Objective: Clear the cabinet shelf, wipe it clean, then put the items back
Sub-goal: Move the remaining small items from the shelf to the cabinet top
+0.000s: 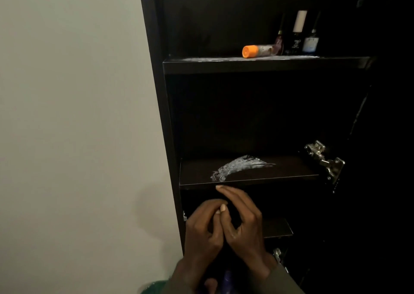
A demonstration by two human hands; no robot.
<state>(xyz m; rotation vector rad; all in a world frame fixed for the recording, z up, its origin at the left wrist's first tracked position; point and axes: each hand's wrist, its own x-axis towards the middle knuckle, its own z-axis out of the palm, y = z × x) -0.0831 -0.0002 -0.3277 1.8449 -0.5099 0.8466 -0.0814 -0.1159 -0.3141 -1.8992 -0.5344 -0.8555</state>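
Both hands meet just below the middle shelf's [291,177] front edge. Left hand [202,228] curled, right hand [242,222] fingers half bent; can't tell if they hold anything. White smear [237,166] mid shelf. Orange-capped bottle [257,50] lies on top shelf [201,64] w/ 3 dark bottles [296,38].

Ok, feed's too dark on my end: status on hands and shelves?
Left hand and right hand together, empty. Middle shelf bare, wet streak showing. Upper shelf: orange-capped bottle lying down, three bottles upright.
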